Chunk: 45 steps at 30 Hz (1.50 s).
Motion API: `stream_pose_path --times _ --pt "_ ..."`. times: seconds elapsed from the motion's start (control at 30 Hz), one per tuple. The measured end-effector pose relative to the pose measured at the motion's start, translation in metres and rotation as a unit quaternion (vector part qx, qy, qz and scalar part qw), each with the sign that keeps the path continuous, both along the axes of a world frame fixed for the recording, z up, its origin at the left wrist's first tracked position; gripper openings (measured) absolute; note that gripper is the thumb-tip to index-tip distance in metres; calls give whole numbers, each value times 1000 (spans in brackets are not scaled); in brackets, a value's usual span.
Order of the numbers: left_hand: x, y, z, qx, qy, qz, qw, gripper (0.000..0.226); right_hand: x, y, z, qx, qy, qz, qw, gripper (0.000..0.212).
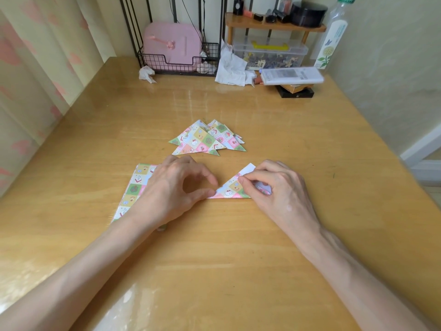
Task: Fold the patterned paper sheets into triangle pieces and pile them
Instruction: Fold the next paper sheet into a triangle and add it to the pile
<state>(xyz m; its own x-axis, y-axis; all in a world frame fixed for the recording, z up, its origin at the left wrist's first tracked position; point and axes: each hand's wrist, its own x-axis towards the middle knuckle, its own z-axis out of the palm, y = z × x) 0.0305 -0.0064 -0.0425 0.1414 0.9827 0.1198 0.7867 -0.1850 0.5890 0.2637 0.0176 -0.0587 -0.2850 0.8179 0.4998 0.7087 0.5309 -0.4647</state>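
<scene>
On the wooden tabletop [214, 259] the broadest paper is the flat stack of patterned sheets [136, 185], toward the left edge and partly under your left forearm. It is unfolded, so more work waits after this one. Beyond your hands, around the middle of the tabletop, sits the pile of finished triangles [205, 139], several deep and fanned loosely. The piece in hand [232, 187] lies between that pile and the near edge, already a triangle with its long fold toward you and a white flap standing up at its peak. Your left hand [176, 187] is curled, with thumb and forefinger tips at the piece's left corner. Whether they pinch it or only pin it down cannot be told. Your right hand [279, 187] covers the right half, thumb and fingers pinching the raised flap. You look to be mid-fold, bringing that flap over. Next, line its edges up with the layer beneath, keep the left corner from sliding, run a finger along the crease, then set the piece on the pile.
</scene>
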Motion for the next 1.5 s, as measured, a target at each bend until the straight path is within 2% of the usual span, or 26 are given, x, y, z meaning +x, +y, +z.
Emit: stream_pose_path --times 0.37,0.63,0.83,1.0,1.2,1.5 --pt "-4 1 -1 -26 -20 -57 998 35 0 0 0 -2 -2 -3 1000 15" --pt "4 1 -8 -6 -41 -33 999 9 0 1 -2 3 1 -5 1000 16" --pt "14 2 -12 31 -27 0 999 26 0 1 -2 0 4 -5 1000 16" --pt "15 3 -14 61 7 -1 998 21 0 1 -1 -13 2 -6 1000 18" --pt "15 5 -15 53 6 -1 999 23 -4 -2 2 -56 35 -7 998 16" --pt "14 6 -15 57 0 1 998 23 -4 -4 4 -78 20 -9 997 24"
